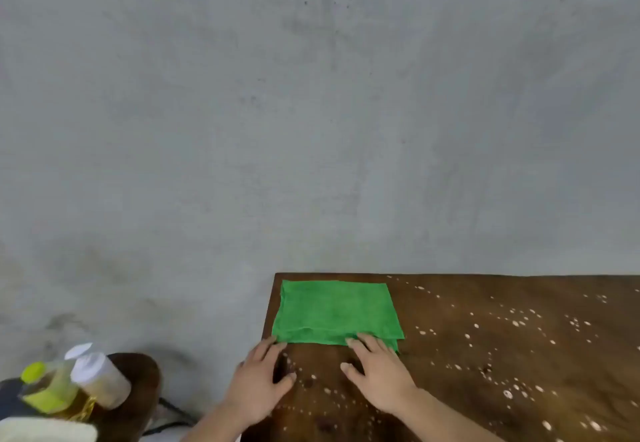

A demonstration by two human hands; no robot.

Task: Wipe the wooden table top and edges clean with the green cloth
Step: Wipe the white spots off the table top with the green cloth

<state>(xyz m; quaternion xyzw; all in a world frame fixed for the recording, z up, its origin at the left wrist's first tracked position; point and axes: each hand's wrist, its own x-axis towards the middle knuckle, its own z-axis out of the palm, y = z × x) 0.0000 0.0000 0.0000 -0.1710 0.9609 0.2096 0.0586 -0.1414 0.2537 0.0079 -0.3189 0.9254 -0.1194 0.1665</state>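
Note:
A green cloth (pixel 336 311), folded into a flat rectangle, lies on the far left corner of the dark wooden table (pixel 502 337). White specks and droplets are scattered over the table top to the right of the cloth and in front of it. My left hand (pixel 261 377) rests flat at the table's left edge, fingertips touching the cloth's near left corner. My right hand (pixel 377 369) lies flat on the wood with its fingertips on the cloth's near edge. Neither hand grips the cloth.
A grey concrete wall (pixel 311 112) stands right behind the table. At the lower left a small dark round stool (pixel 138 372) carries bottles: one with a white cap (pixel 100 381), one with a yellow-green cap (pixel 45 388). A white object (pixel 45 431) sits at the bottom left corner.

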